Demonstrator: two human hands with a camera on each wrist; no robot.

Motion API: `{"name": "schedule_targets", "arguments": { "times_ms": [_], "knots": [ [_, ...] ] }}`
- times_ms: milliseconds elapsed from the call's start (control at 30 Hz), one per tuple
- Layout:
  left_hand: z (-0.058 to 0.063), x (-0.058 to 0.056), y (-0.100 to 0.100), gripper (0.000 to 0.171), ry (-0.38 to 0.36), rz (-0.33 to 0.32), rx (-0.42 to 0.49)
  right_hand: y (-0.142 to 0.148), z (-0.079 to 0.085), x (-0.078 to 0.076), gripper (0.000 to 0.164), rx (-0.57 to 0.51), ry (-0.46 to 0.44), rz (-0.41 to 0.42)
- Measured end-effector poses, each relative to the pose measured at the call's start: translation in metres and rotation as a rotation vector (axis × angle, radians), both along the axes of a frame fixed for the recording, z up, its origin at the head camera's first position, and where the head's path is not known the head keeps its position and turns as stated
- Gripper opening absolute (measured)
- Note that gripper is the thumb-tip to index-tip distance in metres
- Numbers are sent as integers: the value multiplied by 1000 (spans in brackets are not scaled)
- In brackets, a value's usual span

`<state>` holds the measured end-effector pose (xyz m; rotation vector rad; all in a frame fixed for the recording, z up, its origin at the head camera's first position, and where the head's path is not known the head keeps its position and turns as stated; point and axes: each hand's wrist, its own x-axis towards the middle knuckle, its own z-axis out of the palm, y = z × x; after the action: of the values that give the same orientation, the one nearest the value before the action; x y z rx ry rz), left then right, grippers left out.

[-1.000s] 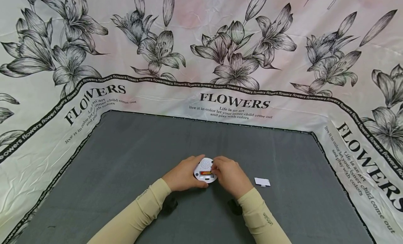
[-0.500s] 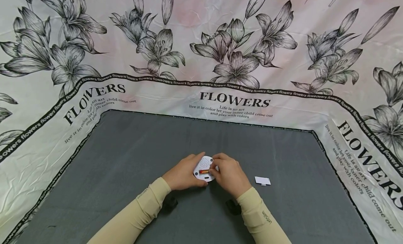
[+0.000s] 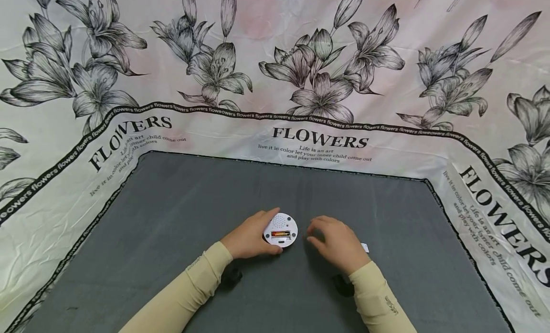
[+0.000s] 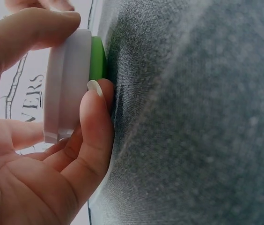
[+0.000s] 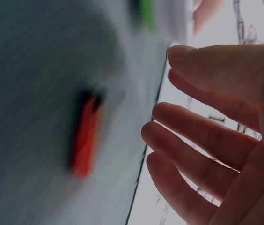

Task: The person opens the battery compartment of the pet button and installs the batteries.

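Observation:
A round white device point(image 3: 281, 222) with speaker holes and an uncovered battery compartment is gripped at its left side by my left hand point(image 3: 249, 237). One red-and-gold battery point(image 3: 280, 234) lies in the compartment. In the left wrist view, thumb and fingers hold the white rim of the device point(image 4: 69, 84), and a green part point(image 4: 97, 58) faces the table. My right hand point(image 3: 337, 242) hovers to the right, apart from the device, fingers loosely bent around nothing. Below it, the right wrist view has a blurred red battery point(image 5: 86, 138) on the cloth; the hand hides this battery in the head view.
A small white cover point(image 3: 365, 247) lies on the grey tabletop point(image 3: 206, 190), mostly hidden behind the right hand. White flower-printed cloth point(image 3: 326, 104) surrounds the grey area at the back and sides.
My right hand has left the battery compartment and moved right, its fingers loosening; it now covers most of the white cover. The left hand keeps holding the device in nearly the same place.

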<state>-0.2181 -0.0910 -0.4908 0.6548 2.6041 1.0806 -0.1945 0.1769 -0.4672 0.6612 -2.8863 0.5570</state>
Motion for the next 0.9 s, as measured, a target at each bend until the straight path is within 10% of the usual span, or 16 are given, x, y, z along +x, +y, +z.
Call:
{"name": "schedule_targets", "arguments": {
  "times_ms": [367, 900],
  "knots": [
    [-1, 1, 3, 105, -4, -1, -1, 45, -13, 15, 15, 49, -38, -51],
    [0, 2, 2, 104, -20, 8, -8, 26, -19, 6, 18, 58, 63, 8]
  ]
}}
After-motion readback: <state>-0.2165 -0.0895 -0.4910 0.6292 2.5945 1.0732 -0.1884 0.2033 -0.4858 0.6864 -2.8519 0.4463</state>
